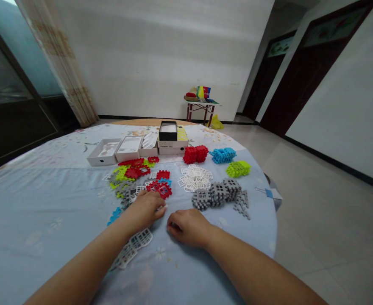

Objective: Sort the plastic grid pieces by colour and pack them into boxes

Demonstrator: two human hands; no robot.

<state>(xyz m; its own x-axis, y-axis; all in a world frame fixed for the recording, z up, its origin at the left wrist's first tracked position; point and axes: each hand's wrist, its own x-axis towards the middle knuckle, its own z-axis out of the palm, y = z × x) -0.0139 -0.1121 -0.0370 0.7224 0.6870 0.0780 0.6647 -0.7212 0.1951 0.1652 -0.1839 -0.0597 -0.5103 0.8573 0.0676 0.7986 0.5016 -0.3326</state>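
Observation:
My left hand (147, 208) reaches to the near edge of a mixed pile, its fingers bent and closed. A whitish edge shows at its fingertips, too small to name. By it lie red notched plastic tiles (162, 189), grey tiles (127, 191) and a blue tile (114, 216). White lattice tiles (141, 239) lie partly hidden beneath my left forearm. My right hand (189, 227) rests on the tablecloth with fingers curled in and nothing visible in them. Just beyond it stand stacks of grey window-grid tiles (218, 194) and a heap of white tiles (195, 178).
Sorted red tiles (195, 154), blue tiles (223, 155) and lime tiles (238, 169) sit at the right. White open boxes (103, 159) and a black box (168, 135) line the back. A blue clip (268, 193) holds the cloth at the table's right edge.

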